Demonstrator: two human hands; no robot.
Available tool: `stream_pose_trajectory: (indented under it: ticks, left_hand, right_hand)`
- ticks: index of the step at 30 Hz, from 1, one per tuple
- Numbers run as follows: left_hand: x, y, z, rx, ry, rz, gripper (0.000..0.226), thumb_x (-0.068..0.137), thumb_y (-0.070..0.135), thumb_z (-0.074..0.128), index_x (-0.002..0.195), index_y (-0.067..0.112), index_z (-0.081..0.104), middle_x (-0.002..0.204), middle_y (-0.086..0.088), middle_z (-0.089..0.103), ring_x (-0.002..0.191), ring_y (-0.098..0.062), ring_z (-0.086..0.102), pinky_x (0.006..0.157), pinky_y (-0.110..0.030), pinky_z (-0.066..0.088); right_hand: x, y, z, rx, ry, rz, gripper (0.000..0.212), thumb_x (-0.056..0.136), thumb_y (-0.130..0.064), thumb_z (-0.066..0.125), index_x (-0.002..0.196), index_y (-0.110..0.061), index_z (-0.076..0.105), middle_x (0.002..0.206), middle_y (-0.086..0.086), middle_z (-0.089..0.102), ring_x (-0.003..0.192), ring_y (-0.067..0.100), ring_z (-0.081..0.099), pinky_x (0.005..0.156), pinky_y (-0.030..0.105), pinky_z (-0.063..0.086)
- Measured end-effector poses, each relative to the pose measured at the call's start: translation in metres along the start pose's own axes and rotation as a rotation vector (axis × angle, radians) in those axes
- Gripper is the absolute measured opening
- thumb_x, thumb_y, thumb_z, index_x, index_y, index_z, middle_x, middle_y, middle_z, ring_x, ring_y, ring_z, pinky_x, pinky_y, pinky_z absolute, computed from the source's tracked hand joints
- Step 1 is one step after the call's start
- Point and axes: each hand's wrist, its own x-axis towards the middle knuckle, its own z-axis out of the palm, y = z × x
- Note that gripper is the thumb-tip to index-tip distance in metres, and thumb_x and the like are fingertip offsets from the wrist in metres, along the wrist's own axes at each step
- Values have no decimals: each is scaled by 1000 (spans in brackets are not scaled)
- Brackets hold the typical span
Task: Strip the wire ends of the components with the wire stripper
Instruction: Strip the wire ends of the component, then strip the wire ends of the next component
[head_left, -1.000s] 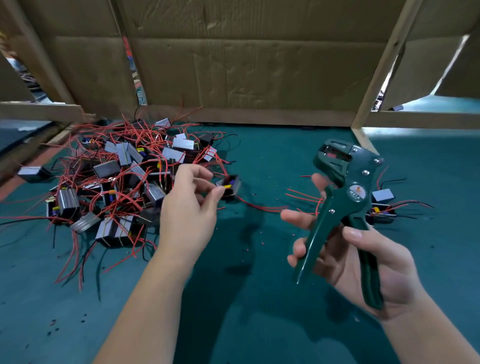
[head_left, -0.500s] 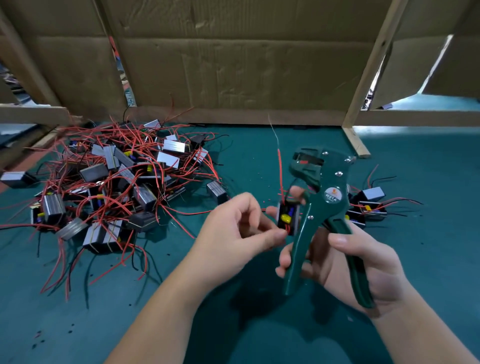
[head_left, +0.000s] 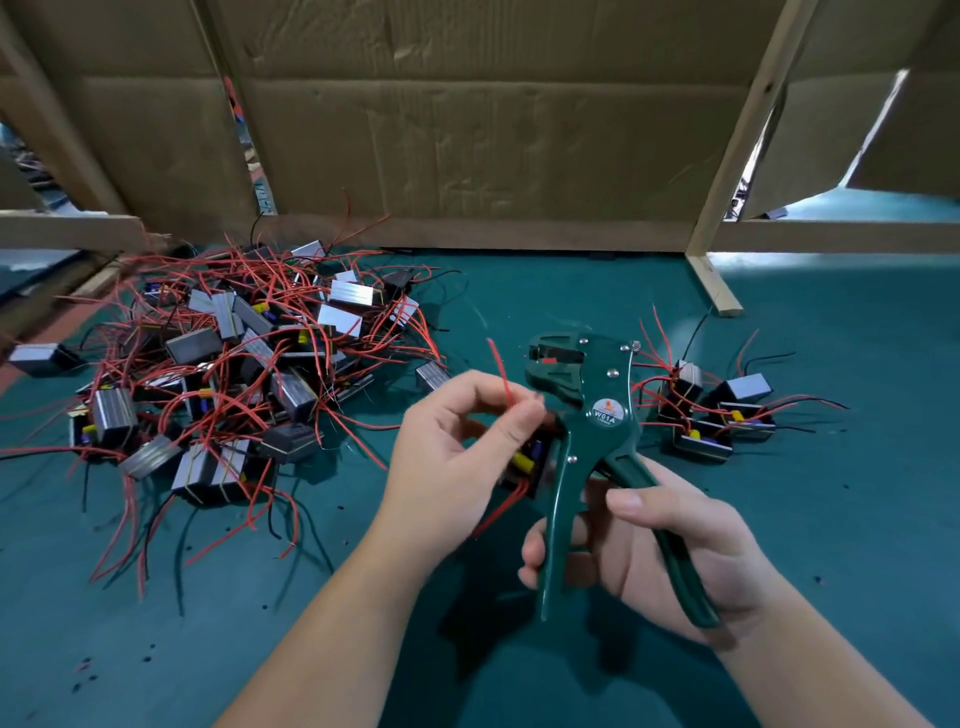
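My right hand (head_left: 660, 551) grips the handles of a dark green wire stripper (head_left: 587, 410), jaws up and facing left. A small black component (head_left: 527, 462) with yellow and blue parts sits between my hands, against the stripper's handle. My left hand (head_left: 457, 462) pinches one of its red wires (head_left: 500, 371), which stands up just left of the jaws. Which fingers bear the component's body is hidden. A big heap of grey components (head_left: 234, 374) with red and black wires lies at the left. A few more components (head_left: 711, 410) lie at the right.
The teal table mat (head_left: 831, 519) carries small dark specks of stripped insulation at the lower left. Cardboard walls (head_left: 467, 130) on a wooden frame close the back. A wooden post (head_left: 714, 283) meets the mat at the back right. One lone component (head_left: 39, 358) lies at the far left.
My left hand picked a component from the heap and carried it right to the stripper. It now pinches the red wire beside the jaws. The right hand with the stripper shifted slightly left.
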Motion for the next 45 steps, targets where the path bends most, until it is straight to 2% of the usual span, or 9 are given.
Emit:
stream_pose_trajectory:
  ticks: [4,6,10,16,23,32,37,42,45]
  left_hand:
    - [6,6,-8,-481,35,-199,5,73,26,71,68,27,68,70,0,68,83,-17,70,73,-32,57]
    - [10,7,-14,-540,64,-257,6,72,22,67,70,25,71,64,3,65,87,-17,71,72,-29,59]
    - [12,5,-19,-370,122,-305,11,68,27,68,75,25,77,69,8,66,77,-9,68,73,-37,58]
    - [11,3,-16,-192,206,-233,6,68,24,72,72,21,76,62,4,55,61,-1,54,54,-26,56]
    - [12,0,-21,-15,201,-164,14,82,13,71,73,22,75,58,7,47,61,-2,50,53,-27,57]
    - [12,-2,-21,71,170,-129,15,86,10,68,78,22,72,70,-9,46,65,-6,48,51,-24,54]
    - [10,0,-19,130,136,-112,35,100,25,47,79,30,74,59,15,53,57,-4,48,42,-20,44]
    - [9,-2,-17,154,74,-93,30,100,31,44,88,34,71,66,12,51,62,-3,50,41,-22,41]
    - [9,-1,-22,209,33,-47,27,95,35,42,95,41,69,67,12,50,60,-2,46,46,-21,43]
  right_hand:
    - [2,-4,-2,-32,78,-28,79,62,-16,82,135,-13,51,116,28,60,78,42,64,76,56,51]
    - [2,-6,-4,-75,173,-37,88,54,-19,86,135,-15,51,112,32,61,74,43,63,73,55,52]
    - [1,-7,-4,-50,188,18,86,52,-19,88,130,-5,53,93,32,62,72,44,62,68,54,52]
    - [-1,-3,2,-79,62,89,72,63,-20,83,121,10,53,89,29,59,74,44,61,71,56,50]
    - [-3,-3,0,-95,90,80,50,62,-22,84,102,1,65,81,25,59,67,40,62,65,51,52]
    - [-5,-1,2,-170,211,98,45,58,-32,87,86,-5,65,69,22,56,53,35,58,55,45,51]
    - [-1,4,5,-192,389,13,37,66,-35,76,74,-7,53,54,14,45,34,23,43,42,31,43]
    - [3,0,0,14,283,-120,58,53,-37,86,97,-4,68,81,20,61,68,36,63,66,49,56]
    - [-1,-11,-5,45,272,-171,60,52,-33,84,102,-2,68,86,21,61,74,38,64,70,51,55]
